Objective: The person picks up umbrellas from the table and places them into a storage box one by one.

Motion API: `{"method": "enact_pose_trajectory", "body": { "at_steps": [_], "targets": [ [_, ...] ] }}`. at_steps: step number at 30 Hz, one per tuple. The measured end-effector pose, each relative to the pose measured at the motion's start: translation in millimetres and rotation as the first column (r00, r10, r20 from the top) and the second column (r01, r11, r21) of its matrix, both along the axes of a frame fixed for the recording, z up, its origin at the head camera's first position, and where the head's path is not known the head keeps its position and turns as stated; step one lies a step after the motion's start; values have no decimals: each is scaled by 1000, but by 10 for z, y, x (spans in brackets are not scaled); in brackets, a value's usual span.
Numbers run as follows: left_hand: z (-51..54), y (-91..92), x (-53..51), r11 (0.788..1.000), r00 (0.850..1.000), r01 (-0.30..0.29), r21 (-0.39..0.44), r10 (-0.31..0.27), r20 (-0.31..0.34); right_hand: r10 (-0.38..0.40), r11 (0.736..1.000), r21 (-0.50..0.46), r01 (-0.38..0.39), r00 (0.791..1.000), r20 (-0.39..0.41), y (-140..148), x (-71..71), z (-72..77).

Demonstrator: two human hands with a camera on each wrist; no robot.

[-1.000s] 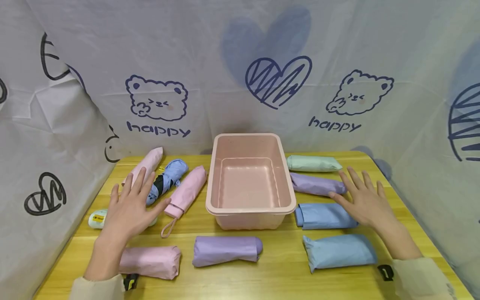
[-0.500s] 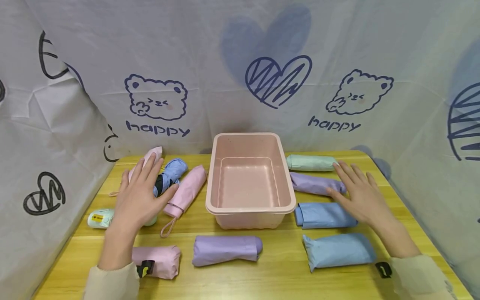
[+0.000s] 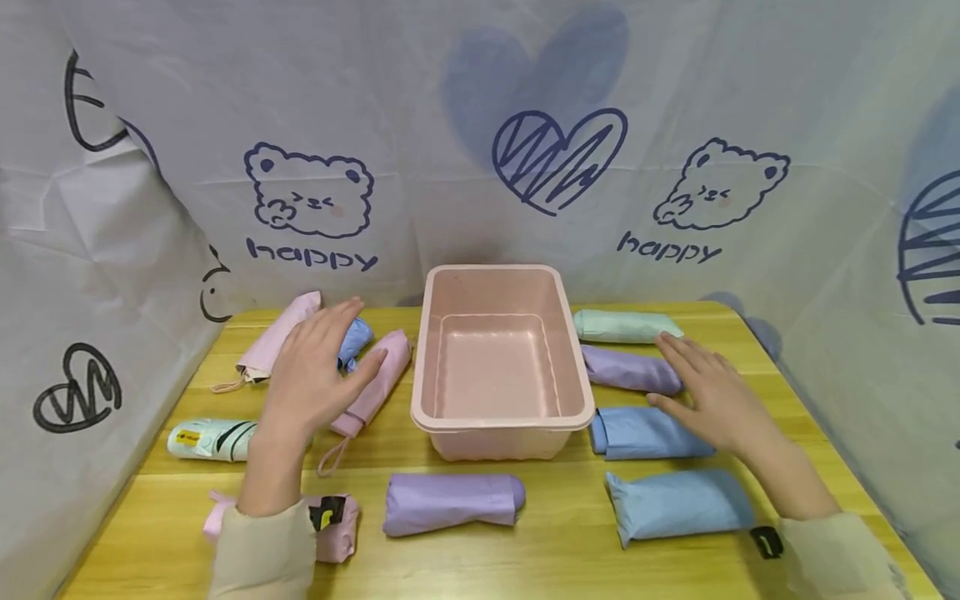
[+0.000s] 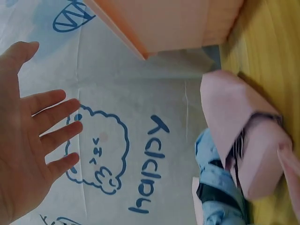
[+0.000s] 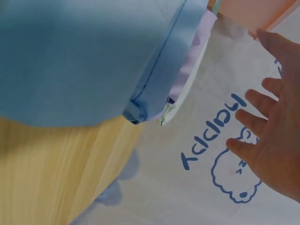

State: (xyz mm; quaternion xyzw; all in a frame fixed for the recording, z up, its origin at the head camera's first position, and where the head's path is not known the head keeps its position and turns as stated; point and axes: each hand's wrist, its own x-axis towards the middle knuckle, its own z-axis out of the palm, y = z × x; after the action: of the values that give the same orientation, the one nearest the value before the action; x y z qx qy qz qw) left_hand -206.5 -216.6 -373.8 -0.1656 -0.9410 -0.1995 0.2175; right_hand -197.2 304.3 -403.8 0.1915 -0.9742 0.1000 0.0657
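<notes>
My left hand (image 3: pixel 318 375), fingers straight and spread, is over the folded umbrellas on the left, partly covering a blue one (image 3: pixel 356 337); beside it lies a pink one (image 3: pixel 382 379). The left wrist view shows that hand (image 4: pixel 28 140) empty, with the pink umbrella (image 4: pixel 253 136) apart from it. My right hand (image 3: pixel 723 404) is spread near the ends of a mint umbrella (image 3: pixel 626 326), a purple one (image 3: pixel 630 369) and a blue one (image 3: pixel 652 433). In the right wrist view this hand (image 5: pixel 276 122) holds nothing.
A pink bin (image 3: pixel 501 442) with nothing inside stands mid-table. In front lie a purple umbrella (image 3: pixel 450 503), a light-blue one (image 3: pixel 678 504) and a pink one (image 3: pixel 341 533) partly under the left sleeve. A mint one (image 3: pixel 213 439) and another pink one (image 3: pixel 277 337) lie left. A printed cloth (image 3: pixel 435 125) hangs behind.
My left hand has moved rightward, uncovering the far-left pink umbrella and more of the mint one. My right hand has shifted slightly left. The umbrellas and bin have stayed in place.
</notes>
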Motion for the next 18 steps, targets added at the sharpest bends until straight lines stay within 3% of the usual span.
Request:
{"method": "enact_pose_trajectory", "body": {
  "at_steps": [9,18],
  "targets": [
    [-22,207,-69,999,994,-31,27,28,106,86,996,19,-88,993,85,-57,1,-48],
    [-52,336,-178,1000,991,-4,-14,6,130,133,990,12,-138,973,191,-56,43,-133]
  ]
}}
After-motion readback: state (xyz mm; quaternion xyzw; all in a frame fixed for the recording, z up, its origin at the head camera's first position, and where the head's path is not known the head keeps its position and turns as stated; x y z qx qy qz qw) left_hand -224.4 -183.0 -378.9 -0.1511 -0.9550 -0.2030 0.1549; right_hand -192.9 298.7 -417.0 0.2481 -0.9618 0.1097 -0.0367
